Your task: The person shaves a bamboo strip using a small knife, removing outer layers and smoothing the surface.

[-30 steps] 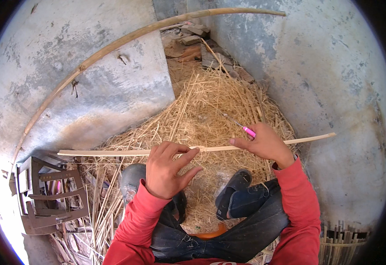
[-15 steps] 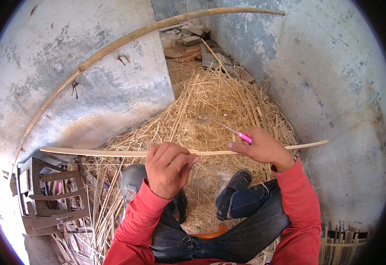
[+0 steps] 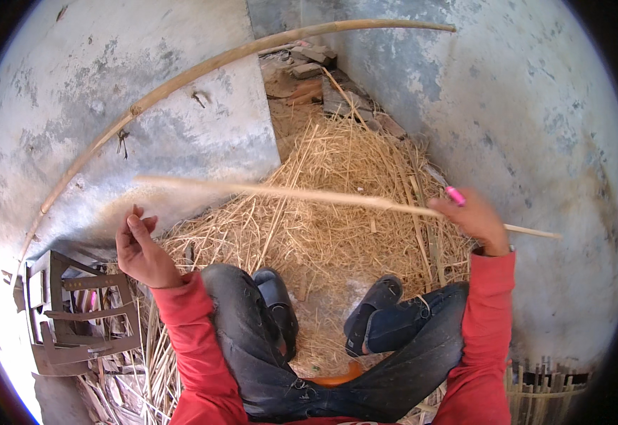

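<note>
strip (image 3: 288, 192) in right hand (image 3: 477, 218); frame markings (image 3: 89, 284) unreadable

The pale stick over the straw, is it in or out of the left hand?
Out. A gap shows between the pale stick and the left hand; the right hand grips it.

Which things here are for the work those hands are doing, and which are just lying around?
Seem to be in use:
the pale strip, held in the right hand
the pink-handled tool, in that same hand

Seem to be just lying about:
straw-like scraps
long pole
bricks
dark frame
</note>
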Demonstrator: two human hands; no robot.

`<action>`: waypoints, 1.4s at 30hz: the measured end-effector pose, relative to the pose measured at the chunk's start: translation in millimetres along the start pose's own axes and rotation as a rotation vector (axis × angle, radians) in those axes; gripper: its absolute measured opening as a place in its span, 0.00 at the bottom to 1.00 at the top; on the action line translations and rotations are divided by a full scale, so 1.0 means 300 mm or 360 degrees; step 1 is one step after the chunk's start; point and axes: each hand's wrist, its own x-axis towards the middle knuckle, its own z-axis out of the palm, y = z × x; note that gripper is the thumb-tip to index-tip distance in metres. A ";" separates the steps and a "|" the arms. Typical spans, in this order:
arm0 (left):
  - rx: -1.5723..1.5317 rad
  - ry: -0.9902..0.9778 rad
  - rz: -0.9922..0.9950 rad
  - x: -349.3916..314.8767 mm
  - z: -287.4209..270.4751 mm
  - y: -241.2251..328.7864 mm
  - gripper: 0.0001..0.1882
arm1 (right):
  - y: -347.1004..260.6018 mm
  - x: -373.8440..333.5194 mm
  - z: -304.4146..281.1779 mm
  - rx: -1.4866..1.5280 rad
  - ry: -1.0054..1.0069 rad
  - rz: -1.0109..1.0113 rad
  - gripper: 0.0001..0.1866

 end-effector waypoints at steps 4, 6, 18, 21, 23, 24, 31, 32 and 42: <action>0.0773 -0.0309 0.0046 -0.022 -0.267 -0.425 0.16 | 0.202 -0.036 -0.097 -0.0180 0.0350 0.0243 0.30; 0.1341 -0.0493 0.0063 -0.097 -0.637 -0.824 0.22 | 0.310 -0.060 -0.049 -0.0129 0.0493 0.0272 0.32; 0.1775 -0.1722 -0.0956 -0.885 -1.328 -1.085 0.22 | 1.229 -0.818 0.905 -0.0624 0.0957 0.1262 0.13; 0.1926 -0.1861 -0.0743 -0.764 -1.399 -1.169 0.14 | 1.073 -0.769 1.108 -0.0137 0.0952 0.1161 0.13; 0.1844 -0.1707 -0.0600 -0.701 -1.367 -1.177 0.17 | 1.029 -0.722 1.170 0.0004 0.0862 0.0996 0.13; 0.1742 -0.1673 -0.0613 -0.718 -1.334 -1.174 0.17 | 1.018 -0.692 1.162 0.0006 0.0843 0.0970 0.13; 0.0975 -0.1478 -0.1228 -0.720 -0.998 -1.140 0.16 | 1.048 -0.460 1.058 -0.0057 0.0974 0.0795 0.13; 0.0893 -0.1457 -0.1206 -0.730 -0.959 -1.112 0.15 | 1.003 -0.444 1.040 -0.0063 0.0957 0.0778 0.13; 0.0497 -0.1428 -0.1360 -0.785 -0.666 -0.990 0.14 | 1.485 -0.366 1.298 -0.0590 0.0897 0.0672 0.16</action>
